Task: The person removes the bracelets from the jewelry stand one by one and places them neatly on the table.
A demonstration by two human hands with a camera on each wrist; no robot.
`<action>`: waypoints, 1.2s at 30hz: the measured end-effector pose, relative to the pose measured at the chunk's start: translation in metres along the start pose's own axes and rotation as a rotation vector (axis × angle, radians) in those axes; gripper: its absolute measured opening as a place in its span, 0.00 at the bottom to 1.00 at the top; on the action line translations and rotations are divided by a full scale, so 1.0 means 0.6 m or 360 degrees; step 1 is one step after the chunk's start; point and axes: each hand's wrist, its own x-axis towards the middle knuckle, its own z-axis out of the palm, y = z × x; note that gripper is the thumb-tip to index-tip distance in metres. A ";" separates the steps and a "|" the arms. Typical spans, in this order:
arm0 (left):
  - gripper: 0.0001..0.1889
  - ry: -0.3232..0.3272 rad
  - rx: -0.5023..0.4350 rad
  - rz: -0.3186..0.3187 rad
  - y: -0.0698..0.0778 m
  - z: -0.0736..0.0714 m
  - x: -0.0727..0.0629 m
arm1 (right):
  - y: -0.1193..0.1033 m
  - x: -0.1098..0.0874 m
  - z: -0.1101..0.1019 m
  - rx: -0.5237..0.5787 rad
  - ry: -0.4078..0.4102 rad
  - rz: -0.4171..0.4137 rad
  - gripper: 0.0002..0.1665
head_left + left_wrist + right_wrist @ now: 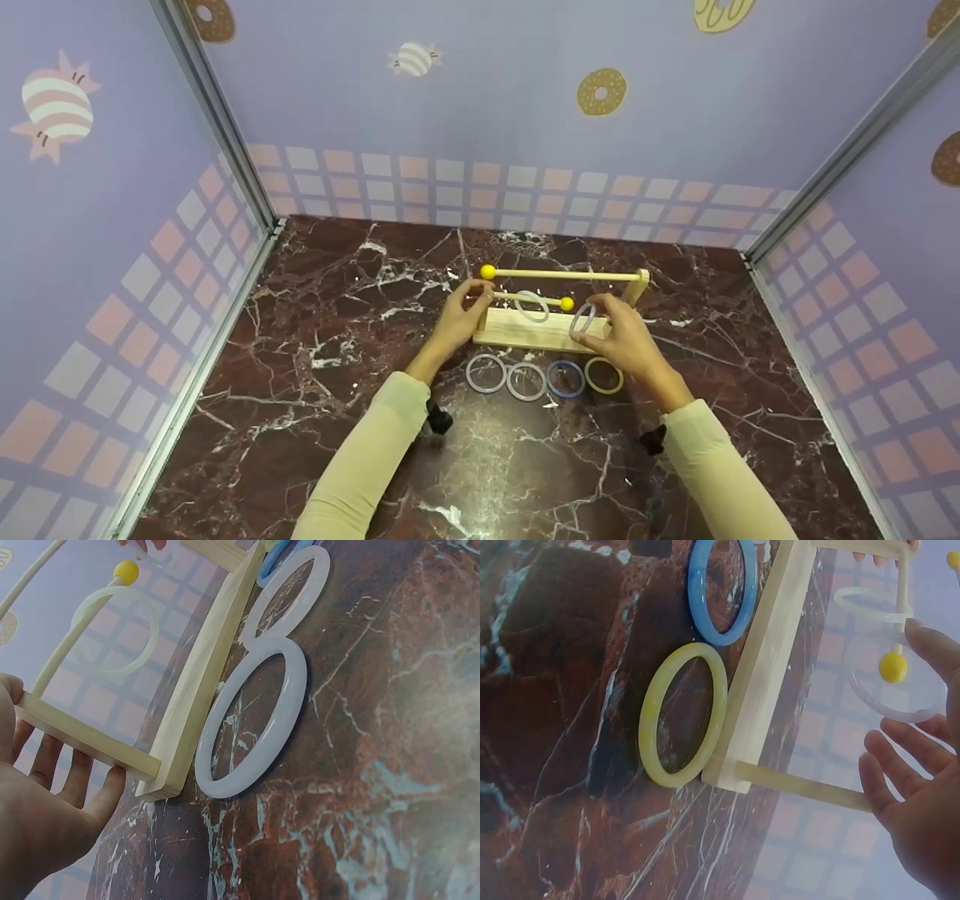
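Note:
A wooden stand (pixel 517 330) has two rods, each tipped with a yellow ball. My left hand (pixel 459 321) holds its left upright (pixel 90 736), thumb on one side and fingers behind. Around the lower rod hangs a pale translucent ring (pixel 112 670), apart from the ball at the tip. Just right of that ball, my right hand (pixel 630 339) pinches another pale translucent ring (pixel 866 700) between thumb and fingers. In the right wrist view this ring overlaps the ball; I cannot tell whether the rod passes through it.
In front of the stand, a row of rings lies flat on the dark marbled table (pixel 300 420): a white ring (pixel 214 784), a second white ring (pixel 322 570), a blue ring (pixel 697 596) and a yellow ring (pixel 649 716). Patterned panels (pixel 510 112) enclose the back and sides.

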 end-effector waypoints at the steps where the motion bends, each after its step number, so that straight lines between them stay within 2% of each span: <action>1: 0.17 -0.0002 0.0001 -0.0002 0.000 0.000 0.000 | 0.000 -0.003 -0.001 -0.0002 -0.0005 0.0007 0.40; 10: 0.12 0.0028 -0.0024 -0.0004 -0.002 0.001 0.003 | 0.002 -0.027 -0.005 -0.0054 -0.0054 0.0030 0.39; 15: 0.12 0.0050 -0.0063 -0.0001 -0.006 0.003 0.004 | 0.014 -0.041 -0.006 -0.0026 -0.0036 0.0008 0.38; 20: 0.13 0.0044 -0.0057 -0.0007 -0.005 0.004 0.003 | 0.030 -0.060 -0.015 0.0014 -0.0023 0.0049 0.37; 29: 0.11 0.0010 -0.0040 -0.0037 -0.002 0.001 0.002 | 0.077 -0.100 -0.044 -0.0008 -0.0012 0.0203 0.36; 36: 0.13 0.0011 -0.0020 -0.0049 -0.003 0.000 0.001 | 0.126 -0.133 -0.055 -0.0056 0.0069 0.0322 0.38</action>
